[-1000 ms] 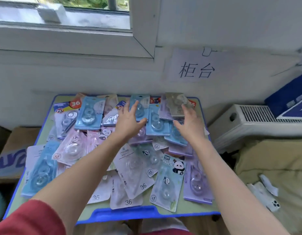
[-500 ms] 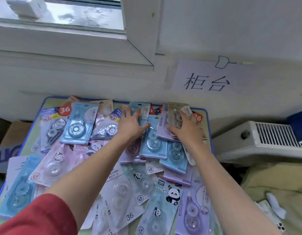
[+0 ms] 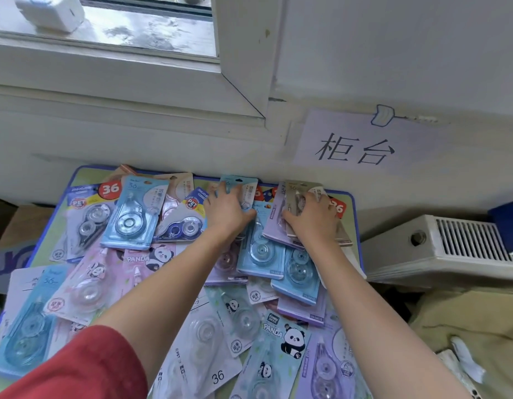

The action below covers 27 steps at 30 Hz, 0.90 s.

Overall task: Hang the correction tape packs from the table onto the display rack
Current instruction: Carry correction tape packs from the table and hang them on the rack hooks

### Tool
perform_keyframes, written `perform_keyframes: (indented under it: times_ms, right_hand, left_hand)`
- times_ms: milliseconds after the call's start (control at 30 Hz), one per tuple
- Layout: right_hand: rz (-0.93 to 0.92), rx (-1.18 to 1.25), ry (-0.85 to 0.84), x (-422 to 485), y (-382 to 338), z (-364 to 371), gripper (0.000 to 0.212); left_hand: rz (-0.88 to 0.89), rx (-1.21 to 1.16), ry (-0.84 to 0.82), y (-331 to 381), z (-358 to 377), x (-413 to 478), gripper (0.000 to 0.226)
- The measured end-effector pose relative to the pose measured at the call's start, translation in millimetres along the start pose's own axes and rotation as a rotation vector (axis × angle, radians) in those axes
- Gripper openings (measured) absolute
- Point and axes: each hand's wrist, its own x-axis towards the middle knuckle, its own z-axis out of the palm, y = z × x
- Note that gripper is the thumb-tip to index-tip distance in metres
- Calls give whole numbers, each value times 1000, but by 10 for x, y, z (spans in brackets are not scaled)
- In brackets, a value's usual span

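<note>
Far table (image 3: pixel 86 169) edge: left hand (image 3: pixel 227 213) fingers spread on blue pack (image 3: pixel 243 185), right hand (image 3: pixel 312 221) fingers gripping beige pack (image 3: pixel 299 189)

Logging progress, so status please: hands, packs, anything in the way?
Left hand resting on light blue pack. Right hand gripping beige pack. Rack not in view.

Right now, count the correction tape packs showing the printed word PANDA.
2. A pink card pack lies left of the left forearm; a pale blue card pack lies near the front between the forearms. Others may be hidden in the pile.
</note>
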Motion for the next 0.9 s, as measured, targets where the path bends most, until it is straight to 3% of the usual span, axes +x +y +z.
perform_keyframes:
  times_ms: [433,900]
  right_hand:
    - [-39,77,46,-283,-64,-172,63]
    - [32,248,283,-1775,-193,94,59]
  left_hand:
    - [133,-220,147,8,-258,-287,64]
    - [383,-127,23,-679,-393,-1055,61]
